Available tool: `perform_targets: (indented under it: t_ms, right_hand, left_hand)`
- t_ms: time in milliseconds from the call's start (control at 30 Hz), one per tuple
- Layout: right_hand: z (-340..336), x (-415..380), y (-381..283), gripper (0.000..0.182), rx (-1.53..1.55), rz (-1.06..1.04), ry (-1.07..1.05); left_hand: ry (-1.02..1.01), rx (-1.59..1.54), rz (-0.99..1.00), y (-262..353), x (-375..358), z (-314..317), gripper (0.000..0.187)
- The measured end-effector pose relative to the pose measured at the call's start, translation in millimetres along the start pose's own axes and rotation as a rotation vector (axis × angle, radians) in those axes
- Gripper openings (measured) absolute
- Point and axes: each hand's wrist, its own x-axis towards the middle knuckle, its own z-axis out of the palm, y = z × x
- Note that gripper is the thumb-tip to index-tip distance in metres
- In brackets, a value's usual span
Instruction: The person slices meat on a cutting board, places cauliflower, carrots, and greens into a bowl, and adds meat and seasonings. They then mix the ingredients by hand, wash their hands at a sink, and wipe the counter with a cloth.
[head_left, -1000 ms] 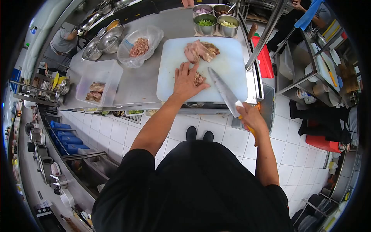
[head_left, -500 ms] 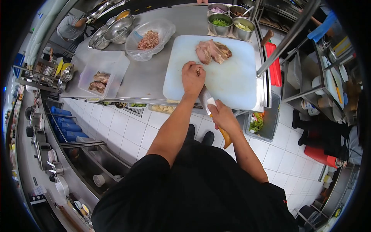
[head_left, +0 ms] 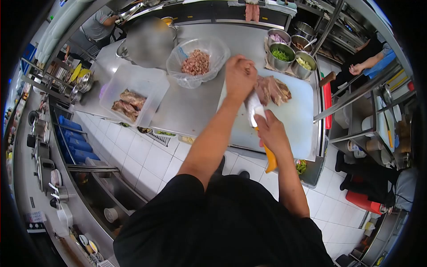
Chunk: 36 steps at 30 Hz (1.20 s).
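Observation:
My right hand (head_left: 272, 132) grips a knife (head_left: 255, 106) by its orange-and-white handle, the blade pointing away from me. My left hand (head_left: 240, 78) is curled at the blade's far end, over the upper left of the white cutting board (head_left: 293, 122); whatever lies beneath its fingers is hidden. Sliced meat (head_left: 278, 91) rests on the board just right of the blade. Left of my left hand, a bowl lined with clear plastic (head_left: 217, 52) holds diced meat (head_left: 195, 62). Farther left, a translucent tub (head_left: 154, 89) contains meat pieces (head_left: 129, 105).
Metal pots of chopped greens (head_left: 280, 54), pale chopped pieces (head_left: 304, 62) and purple pieces (head_left: 278, 36) stand beyond the board. A wooden handle (head_left: 327, 79) sticks up at its right. Other people (head_left: 371, 55) (head_left: 100, 26) stand at the far right and far left.
My left hand and the knife have moved forward across the board, closer to the lined bowl, with my right hand following. The camera view has shifted, and the far counter shows more.

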Motion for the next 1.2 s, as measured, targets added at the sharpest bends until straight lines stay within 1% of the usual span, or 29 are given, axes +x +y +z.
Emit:
perform_targets:
  t_ms: [67, 133, 200, 233, 267, 333, 400, 433, 500, 533, 567, 600, 633, 667, 700, 767, 867, 967, 1000, 1033, 1100, 1133, 1200]
  right_hand:
    - [17.0, 24.7, -25.5, 0.032, -0.035, -0.024, -0.043]
    - [30.7, 46.0, -49.3, 0.032, -0.107, -0.014, -0.104]
    - [38.4, 54.1, -52.1, 0.033, -0.201, -0.020, -0.138]
    - [39.9, 57.3, -52.0, 0.034, -0.249, -0.022, -0.152]
    - [38.4, 57.0, -49.7, 0.034, -0.254, -0.008, -0.136]
    - [26.4, 42.6, -33.9, 0.033, -0.265, 0.026, -0.110]
    - [9.5, 33.0, 6.9, 0.032, -0.427, -0.141, 0.030]
    - [-1.0, 22.4, 16.5, 0.031, -0.455, -0.162, 0.078]
    - [-22.6, 6.2, 31.0, 0.031, -0.517, -0.179, 0.135]
    - [-32.4, -1.4, 37.8, 0.031, -0.549, -0.178, 0.146]
    - [-37.3, -12.7, 43.6, 0.032, -0.580, -0.170, 0.156]
    - [-41.9, -21.0, 37.3, 0.031, -0.622, -0.038, 0.137]
    - [-46.5, -25.2, 42.2, 0.031, -0.646, -0.036, 0.142]
    - [-46.7, -25.9, 50.7, 0.031, -0.666, -0.073, 0.173]
    - [-47.1, -24.2, 58.5, 0.031, -0.687, -0.118, 0.205]
    - [-40.3, -17.4, 52.8, 0.031, -0.786, -0.104, 0.221]
    - [-35.9, -13.4, 49.5, 0.031, -0.857, -0.116, 0.192]
    - [-48.6, -29.1, 51.3, 0.031, -0.871, -0.144, 0.146]
    - [-55.3, -36.7, 52.6, 0.031, -0.874, -0.157, 0.129]
    - [-61.8, -45.0, 58.0, 0.031, -0.803, -0.127, 0.134]
    - [-79.3, -64.3, 73.9, 0.031, -0.659, -0.066, 0.143]
    - [-86.3, -74.1, 84.9, 0.035, -0.627, -0.070, 0.154]
    - [-90.6, -95.7, 98.2, 0.040, -0.322, 0.158, 0.204]
  left_hand:
    - [0.065, 0.012, 0.009, -18.8, 34.4, -24.9, 0.012]
    - [0.133, 0.192, 0.155, -60.1, 67.3, -45.5, 0.015]
    - [0.072, 0.189, 0.055, -110.1, 90.8, -61.8, 0.018]
    - [0.041, 0.183, 0.005, -121.9, 99.9, -71.8, 0.019]
    - [-0.068, 0.152, -0.174, -133.1, 107.1, -81.5, 0.024]
    - [-0.290, 0.091, -0.539, -134.4, 118.6, -105.4, 0.036]
    - [-0.440, 0.231, -0.446, -161.9, 127.3, -112.6, 0.046]
    - [-0.514, 0.300, -0.399, -178.3, 129.8, -112.6, 0.052]
    - [-0.391, 0.294, -0.117, -222.6, 121.8, -97.4, 0.062]
    - [-0.332, 0.284, 0.026, -225.7, 116.7, -92.7, 0.069]
    - [-0.423, 0.432, -0.056, -228.8, 109.6, -89.5, 0.070]
    - [-0.517, 0.581, -0.132, -215.1, 106.3, -90.2, 0.072]
    - [-0.602, 0.730, -0.198, -207.0, 105.2, -87.6, 0.076]
    - [-0.637, 0.654, -0.227, -210.6, 102.1, -85.5, 0.075]
    - [-0.596, 0.681, -0.151, -211.5, 100.5, -83.4, 0.071]
    - [-0.502, 0.738, -0.003, -208.8, 95.5, -82.8, 0.064]
    - [-0.349, 0.421, 0.277, -162.2, 96.5, -88.3, 0.053]
    - [-0.729, 0.099, 0.063, -107.5, 51.6, -89.9, 0.046]
    - [-0.796, 0.144, 0.172, -94.3, 32.1, -86.1, 0.047]
    - [-0.863, 0.190, 0.281, -84.8, 11.1, -80.8, 0.048]
    - [-0.788, 0.438, 0.253, -80.5, -27.9, -67.2, 0.047]
    - [-0.747, 0.560, 0.237, -76.0, -44.7, -62.7, 0.047]
    - [-0.752, 0.552, 0.269, -65.1, -76.0, -58.6, 0.047]
